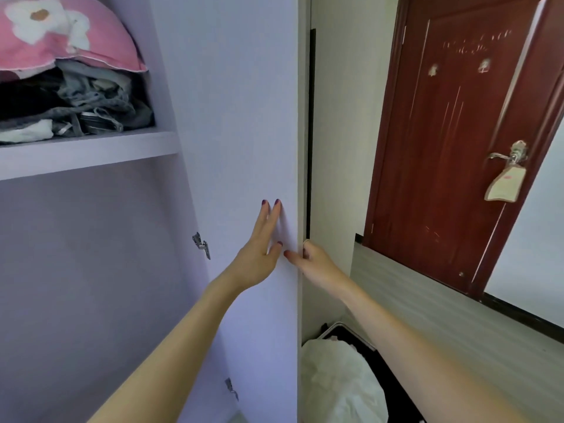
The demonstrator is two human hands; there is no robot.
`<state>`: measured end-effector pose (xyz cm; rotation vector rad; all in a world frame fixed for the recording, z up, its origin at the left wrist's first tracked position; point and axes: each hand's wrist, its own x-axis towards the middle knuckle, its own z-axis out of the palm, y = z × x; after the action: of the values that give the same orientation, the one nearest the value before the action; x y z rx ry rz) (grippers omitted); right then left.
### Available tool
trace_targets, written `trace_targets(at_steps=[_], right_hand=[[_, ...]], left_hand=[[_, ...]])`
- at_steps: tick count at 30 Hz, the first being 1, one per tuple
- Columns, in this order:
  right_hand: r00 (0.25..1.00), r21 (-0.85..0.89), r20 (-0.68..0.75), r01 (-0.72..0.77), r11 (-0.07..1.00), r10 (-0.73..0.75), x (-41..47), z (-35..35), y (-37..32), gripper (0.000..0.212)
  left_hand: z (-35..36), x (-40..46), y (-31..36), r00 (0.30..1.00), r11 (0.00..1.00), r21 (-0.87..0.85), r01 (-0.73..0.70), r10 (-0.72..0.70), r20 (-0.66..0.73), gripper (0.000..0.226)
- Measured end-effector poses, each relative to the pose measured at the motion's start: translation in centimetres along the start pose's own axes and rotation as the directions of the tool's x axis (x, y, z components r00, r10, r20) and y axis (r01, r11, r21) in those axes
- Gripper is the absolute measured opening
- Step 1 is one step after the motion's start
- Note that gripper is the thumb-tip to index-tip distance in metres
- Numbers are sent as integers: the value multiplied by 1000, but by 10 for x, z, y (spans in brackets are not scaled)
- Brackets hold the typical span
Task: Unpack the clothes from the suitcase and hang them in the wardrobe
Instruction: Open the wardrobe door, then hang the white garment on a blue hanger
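Two hands [259, 257], two hinges [201, 244], one door [451, 141], one suitcase [351, 334].

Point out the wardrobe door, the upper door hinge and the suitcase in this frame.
wardrobe door [244, 117], head view, on its bare lilac inner face.
upper door hinge [201, 245], head view, on the metal bracket.
suitcase [370, 355], head view, on the dark interior beside the white clothing.

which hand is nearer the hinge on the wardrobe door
Left. The left hand lies flat on the wardrobe door's inner face, just right of the hinge. The right hand grips the door's outer edge, farther away.
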<state>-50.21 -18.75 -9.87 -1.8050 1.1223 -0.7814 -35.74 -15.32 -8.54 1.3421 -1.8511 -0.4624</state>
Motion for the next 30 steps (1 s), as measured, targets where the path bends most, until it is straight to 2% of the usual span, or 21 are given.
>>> trace_targets(at_steps=[3, 5, 7, 9, 11, 12, 14, 17, 22, 25, 30], right_hand=[[999, 8, -10, -43, 999, 43, -4, 12, 12, 24], [999, -16, 2, -43, 999, 43, -8, 15, 20, 26], [998, -82, 18, -55, 995, 56, -13, 18, 35, 23], [995, -134, 7, -95, 986, 96, -21, 20, 47, 32], [986, -184, 23, -159, 970, 166, -38, 26, 74, 13], [985, -228, 44, -154, 961, 168, -41, 26, 80, 13], [957, -287, 41, -263, 921, 286, -62, 31, 109, 19], [909, -292, -1, -399, 870, 416, -98, 30, 162, 32], [794, -316, 39, -566, 761, 607, -134, 5, 235, 38], [757, -329, 18, -612, 719, 653, -141, -15, 278, 38], [702, -308, 13, -675, 671, 712, -130, -51, 378, 37]], left_hand=[[4, -11, -3, 992, 1000, -11, 22, -23, -121, 64], [7, -19, -6, 964, 998, -56, 41, -54, -260, 50], [11, -28, -9, 945, 993, -80, 88, -108, -307, 33], [16, -38, -18, 954, 989, -66, 135, -148, -262, 23], [32, -55, -29, 973, 979, -73, 188, -196, -122, 20], [33, -59, -33, 975, 976, -67, 209, -213, -61, 20], [57, -75, -46, 957, 965, -48, 257, -248, 148, 21], [107, -96, -66, 873, 945, -21, 325, -292, 390, 22], [186, -109, -85, 701, 895, -17, 445, -336, 628, 19], [234, -102, -95, 628, 888, 44, 458, -359, 690, 16], [350, -72, -130, 587, 848, 142, 510, -464, 664, 22]])
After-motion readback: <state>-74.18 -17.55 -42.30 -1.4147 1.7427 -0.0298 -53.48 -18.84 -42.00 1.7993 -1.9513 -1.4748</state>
